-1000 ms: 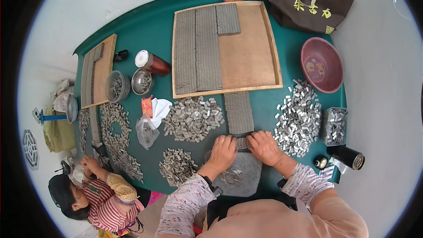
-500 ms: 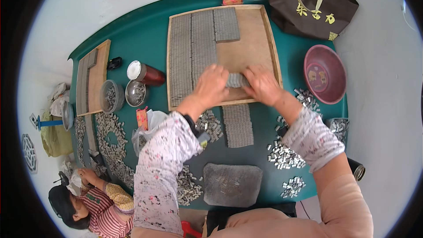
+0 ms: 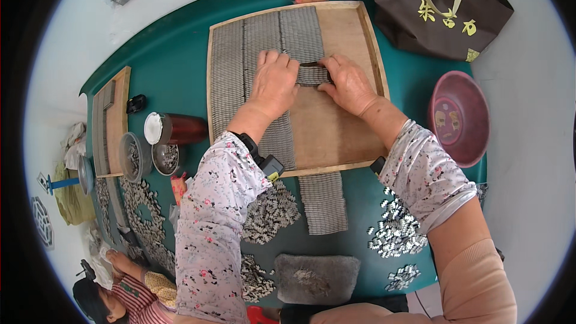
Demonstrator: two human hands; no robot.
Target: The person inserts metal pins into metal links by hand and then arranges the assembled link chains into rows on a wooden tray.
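My left hand and my right hand press from both sides on a short block of small grey metal pieces lying on a large wooden tray. Long rows of the same packed grey pieces fill the tray's left part. Both forearms wear flowered sleeves, and a small device sits on my left wrist.
A green table holds another strip of packed pieces, loose metal heaps, a grey pad, a pink bowl, a brown bag, a red jar and a second tray. Another person sits lower left.
My hands lifted a block of pieces from the near edge of the table, carried it up to the wooden tray and now set it against the rows there.
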